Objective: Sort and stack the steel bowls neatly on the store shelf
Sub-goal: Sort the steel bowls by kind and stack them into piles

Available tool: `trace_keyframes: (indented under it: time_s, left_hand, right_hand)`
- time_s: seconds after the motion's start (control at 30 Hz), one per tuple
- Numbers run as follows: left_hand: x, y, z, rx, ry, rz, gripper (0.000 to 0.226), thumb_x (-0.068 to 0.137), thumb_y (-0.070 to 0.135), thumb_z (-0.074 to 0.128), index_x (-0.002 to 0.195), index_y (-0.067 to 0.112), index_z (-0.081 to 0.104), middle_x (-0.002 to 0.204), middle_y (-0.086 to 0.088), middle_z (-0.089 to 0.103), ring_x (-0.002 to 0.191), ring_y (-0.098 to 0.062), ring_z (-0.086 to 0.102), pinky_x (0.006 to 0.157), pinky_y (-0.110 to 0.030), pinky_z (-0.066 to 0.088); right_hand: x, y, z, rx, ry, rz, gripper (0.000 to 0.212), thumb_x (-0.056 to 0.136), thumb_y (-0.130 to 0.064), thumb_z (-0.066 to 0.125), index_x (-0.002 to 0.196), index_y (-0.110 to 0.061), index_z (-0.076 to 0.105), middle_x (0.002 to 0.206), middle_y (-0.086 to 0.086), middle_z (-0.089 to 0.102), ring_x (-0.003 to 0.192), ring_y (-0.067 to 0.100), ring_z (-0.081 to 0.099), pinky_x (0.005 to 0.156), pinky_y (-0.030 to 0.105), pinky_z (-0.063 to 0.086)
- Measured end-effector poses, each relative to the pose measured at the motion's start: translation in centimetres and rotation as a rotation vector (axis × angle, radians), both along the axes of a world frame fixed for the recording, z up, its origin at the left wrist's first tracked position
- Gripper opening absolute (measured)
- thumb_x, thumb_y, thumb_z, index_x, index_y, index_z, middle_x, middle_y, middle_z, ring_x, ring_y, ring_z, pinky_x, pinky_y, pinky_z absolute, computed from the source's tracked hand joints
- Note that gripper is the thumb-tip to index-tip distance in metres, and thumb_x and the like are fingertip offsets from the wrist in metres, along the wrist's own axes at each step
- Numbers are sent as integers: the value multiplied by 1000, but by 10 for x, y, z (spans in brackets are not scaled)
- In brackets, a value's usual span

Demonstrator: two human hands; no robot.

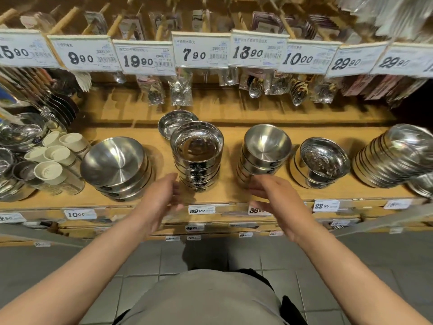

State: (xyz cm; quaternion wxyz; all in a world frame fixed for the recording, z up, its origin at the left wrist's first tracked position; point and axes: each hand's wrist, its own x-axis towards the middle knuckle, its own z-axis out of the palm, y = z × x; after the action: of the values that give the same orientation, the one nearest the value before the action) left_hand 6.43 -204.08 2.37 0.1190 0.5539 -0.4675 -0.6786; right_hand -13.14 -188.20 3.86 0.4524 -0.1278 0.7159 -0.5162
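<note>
Warm overhead light, glare on steel bowls (197, 146); edges bent and blurred.

Five stacks of polished steel bowls line the wooden shelf (234, 195): a wide stack (117, 167) at nine o'clock, a tall straight-sided stack (198, 156) at centre, and a tapered stack (264, 156) toward two o'clock. A lone shallow bowl (174, 124) leans behind the centre stack at twelve o'clock. Toward three o'clock stand a short stack with a tilted top bowl (322, 163) and a leaning pile (396, 156).

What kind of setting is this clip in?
A shop's kitchenware aisle, most likely: price tags hang above a wooden shelf of stacked steel bowls, with packaged spoons on hooks behind.
</note>
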Motion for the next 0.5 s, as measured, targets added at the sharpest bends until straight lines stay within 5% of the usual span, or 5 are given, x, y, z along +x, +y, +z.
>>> trace_keyframes:
  time_s: [0.13, 0.27, 0.33, 0.5]
  left_hand:
    - [-30, 34, -9, 44, 2, -153, 19, 103, 22, 51, 96, 9, 63, 76, -5, 64, 72, -18, 61, 75, -34, 56]
    - [-79, 54, -8, -17, 24, -189, 20, 103, 28, 54, 105, 12, 66, 95, -7, 69, 87, -18, 66, 67, -28, 60]
    - [-105, 60, -4, -81, 41, -172, 20, 105, 38, 47, 104, 24, 63, 109, -1, 66, 100, -15, 62, 76, -34, 59]
    - [-155, 70, 2, -174, 191, -68, 44, 107, 54, 27, 90, 45, 67, 74, 36, 69, 72, 22, 63, 68, -22, 50]
  right_hand:
    - [-42, 31, -9, 21, -42, -131, 14, 101, -18, 58, 100, -11, 70, 92, 6, 80, 81, 13, 77, 73, 31, 65]
    - [-79, 35, -18, 13, -68, -170, 16, 101, -23, 56, 108, -11, 64, 109, 10, 67, 97, 17, 68, 68, 29, 63]
    - [-93, 29, -21, -19, -81, -135, 20, 102, -29, 55, 114, -15, 61, 112, 5, 65, 103, 16, 65, 64, 25, 60]
    - [-124, 6, -22, -30, -10, 20, 49, 104, -49, 42, 145, -24, 48, 134, -2, 49, 122, 18, 49, 78, 35, 55]
